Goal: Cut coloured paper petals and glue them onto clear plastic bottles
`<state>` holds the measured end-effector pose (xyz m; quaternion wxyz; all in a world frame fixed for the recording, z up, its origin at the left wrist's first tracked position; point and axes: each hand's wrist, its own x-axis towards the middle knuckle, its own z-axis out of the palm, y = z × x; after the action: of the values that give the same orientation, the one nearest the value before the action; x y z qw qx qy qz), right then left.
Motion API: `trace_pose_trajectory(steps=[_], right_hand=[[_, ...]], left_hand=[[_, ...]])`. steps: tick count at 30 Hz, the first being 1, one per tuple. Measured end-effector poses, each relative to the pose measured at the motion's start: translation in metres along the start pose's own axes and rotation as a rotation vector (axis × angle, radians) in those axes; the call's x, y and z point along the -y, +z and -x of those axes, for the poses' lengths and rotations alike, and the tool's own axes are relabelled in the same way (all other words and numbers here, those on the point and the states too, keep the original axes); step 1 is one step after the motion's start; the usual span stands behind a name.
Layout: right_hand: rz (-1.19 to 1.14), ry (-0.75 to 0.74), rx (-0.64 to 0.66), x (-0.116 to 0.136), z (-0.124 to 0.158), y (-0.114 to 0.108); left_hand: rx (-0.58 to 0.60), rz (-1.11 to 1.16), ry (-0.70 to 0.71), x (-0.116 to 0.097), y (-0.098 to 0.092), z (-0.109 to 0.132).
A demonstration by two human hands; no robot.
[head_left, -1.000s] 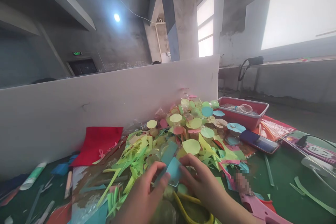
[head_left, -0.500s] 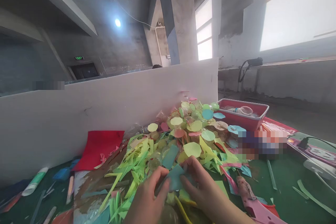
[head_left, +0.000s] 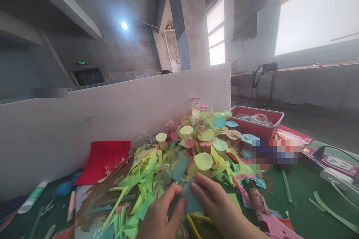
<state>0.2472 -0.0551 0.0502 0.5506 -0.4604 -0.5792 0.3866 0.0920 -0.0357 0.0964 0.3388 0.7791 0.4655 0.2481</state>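
A piece of blue paper (head_left: 192,198) is between my two hands, low in the middle of the view. My left hand (head_left: 166,211) grips its left side with curled fingers. From the right, the bent fingers of my right hand (head_left: 214,201) press on the same sheet and cover part of it. Just below the paper lies a yellow-edged loop (head_left: 194,227), partly hidden by my right hand. Beyond my fingers, another blue paper strip (head_left: 180,168) rests on a heap of clear plastic cups (head_left: 164,175) and many-sided paper pieces (head_left: 203,161).
Green and yellow paper scraps (head_left: 146,179) spread to the left, near a red sheet (head_left: 105,160). A pink glue gun (head_left: 270,214) lies at the right. Behind it stand a red basket (head_left: 269,129) and a power strip (head_left: 336,178). A white board (head_left: 112,115) borders the back.
My hands have shifted slightly down and right with the blue paper, which is now turned differently between the fingers. The view has moved a little.
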Motion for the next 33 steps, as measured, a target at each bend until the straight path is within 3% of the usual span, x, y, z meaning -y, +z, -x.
trace_pose_trajectory(steps=[33], right_hand=[[-0.054,0.055,0.019,0.0018,0.0038,-0.0006]], left_hand=[[-0.059,-0.119,-0.037,0.005,0.007,0.0009]])
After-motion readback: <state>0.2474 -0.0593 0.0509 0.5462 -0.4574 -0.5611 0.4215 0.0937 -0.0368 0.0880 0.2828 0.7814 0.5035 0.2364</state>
